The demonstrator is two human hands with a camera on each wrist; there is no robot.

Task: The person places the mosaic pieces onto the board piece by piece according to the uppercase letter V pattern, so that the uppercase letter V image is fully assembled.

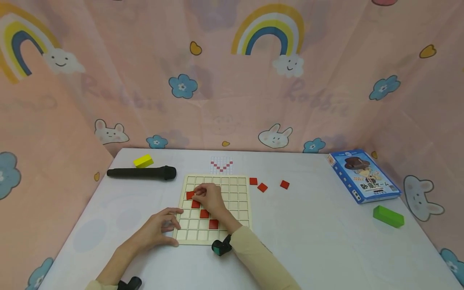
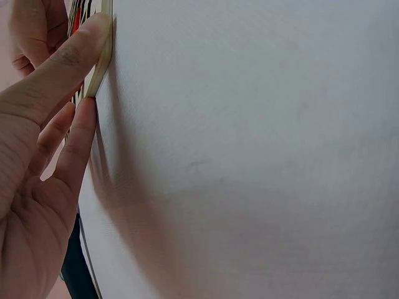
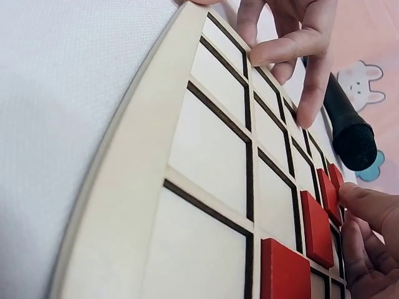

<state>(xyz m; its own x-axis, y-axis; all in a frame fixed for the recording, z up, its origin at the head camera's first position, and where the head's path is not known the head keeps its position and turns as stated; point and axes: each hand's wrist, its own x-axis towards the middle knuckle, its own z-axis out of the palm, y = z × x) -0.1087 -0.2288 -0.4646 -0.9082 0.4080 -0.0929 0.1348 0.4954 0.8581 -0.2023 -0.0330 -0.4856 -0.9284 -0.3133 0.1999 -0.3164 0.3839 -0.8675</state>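
Note:
A cream wooden grid board (image 1: pixel 235 241) lies on the table, with several red square tiles in a diagonal, among them one tile (image 1: pixel 204 214) mid-row and another (image 1: pixel 213 224) nearest the person. My right hand (image 1: pixel 210 199) pinches the uppermost red tile (image 1: pixel 190 195) at the board's left side, thumb and fingertip at its right edge. In the right wrist view its thumb (image 3: pixel 368 202) meets that far tile. My left hand (image 1: pixel 159 228) rests along the board's left edge, thumb (image 2: pixel 68 59) at the near corner and fingertips on the rim.
Loose red tiles (image 1: pixel 262 187) lie right of the board. Behind it is a printed pattern card (image 1: pixel 221 165). A black microphone (image 1: pixel 141 173) and yellow block (image 1: pixel 143 161) lie back left; a blue box (image 1: pixel 364 177) and green block (image 1: pixel 388 216) lie at the right.

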